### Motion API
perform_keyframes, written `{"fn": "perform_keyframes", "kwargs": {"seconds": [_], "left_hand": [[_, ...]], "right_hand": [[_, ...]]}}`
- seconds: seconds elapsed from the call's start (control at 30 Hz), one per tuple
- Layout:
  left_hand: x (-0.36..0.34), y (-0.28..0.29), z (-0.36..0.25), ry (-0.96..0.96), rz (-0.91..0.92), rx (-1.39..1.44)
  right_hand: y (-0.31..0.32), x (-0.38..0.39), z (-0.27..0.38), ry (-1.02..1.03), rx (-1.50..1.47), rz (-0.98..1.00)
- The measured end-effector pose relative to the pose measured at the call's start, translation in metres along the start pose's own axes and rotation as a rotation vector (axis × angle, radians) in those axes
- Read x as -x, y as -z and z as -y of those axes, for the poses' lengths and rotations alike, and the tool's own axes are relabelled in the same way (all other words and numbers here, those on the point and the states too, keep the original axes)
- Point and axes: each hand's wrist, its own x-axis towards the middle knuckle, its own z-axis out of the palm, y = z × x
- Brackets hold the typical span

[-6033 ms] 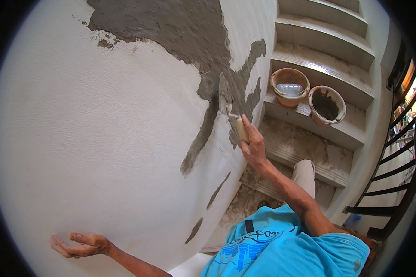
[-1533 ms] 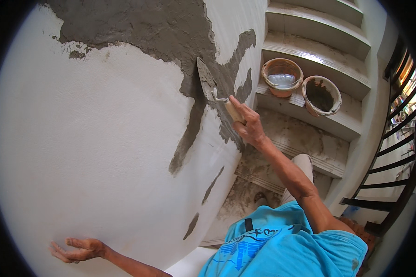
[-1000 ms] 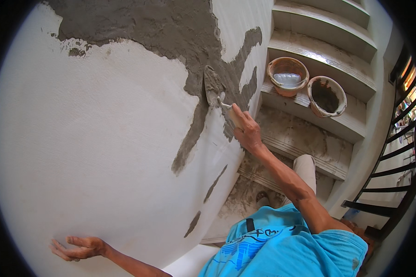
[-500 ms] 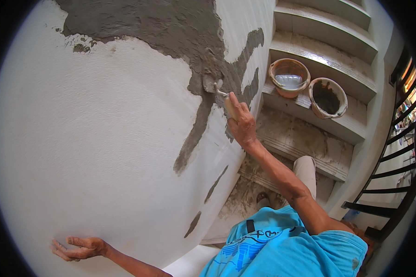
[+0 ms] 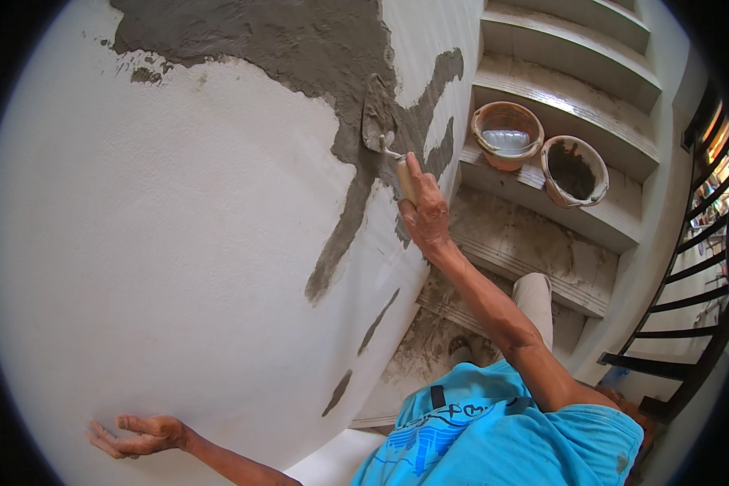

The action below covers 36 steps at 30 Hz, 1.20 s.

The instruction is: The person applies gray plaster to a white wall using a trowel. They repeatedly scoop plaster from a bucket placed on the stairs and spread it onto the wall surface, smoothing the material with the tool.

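Observation:
In my right hand is the pale handle of a trowel. Its blade lies against wet grey mortar on the white wall, and some mortar clings to the blade. A long grey streak runs down the wall below the blade. My left hand is beside the wall at the lower left, fingers apart and holding nothing. Whether it touches the wall I cannot tell.
Stairs climb along the wall's right side. On one step stand an orange-brown bucket with a clear plastic container in it and a pale bucket with dark mortar inside. A black railing borders the stairs at the right.
The trowel blade has turned and now lies more upright against the mortar, its handle a little further right. My left hand has stayed in place.

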Motion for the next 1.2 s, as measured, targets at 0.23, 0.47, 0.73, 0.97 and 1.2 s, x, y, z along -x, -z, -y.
{"fn": "perform_keyframes", "kwargs": {"seconds": [0.23, 0.47, 0.73, 0.97, 1.2], "left_hand": [[-0.002, 0.000, -0.002, -0.014, -0.008, 0.023], [-0.001, -0.002, 0.001, 0.003, -0.025, 0.043], [-0.002, -0.003, 0.001, -0.009, -0.019, 0.022], [-0.002, 0.000, 0.002, -0.026, -0.008, 0.019], [-0.006, 0.002, -0.016, 0.067, 0.015, 0.063]], "right_hand": [[0.011, 0.035, -0.027, -0.125, 0.064, 0.076], [0.008, -0.001, 0.004, -0.081, -0.040, 0.039], [0.011, 0.024, -0.024, -0.186, -0.002, 0.110], [0.018, -0.012, -0.003, -0.165, -0.082, 0.099], [0.015, 0.002, 0.016, -0.161, -0.203, 0.100]]}}
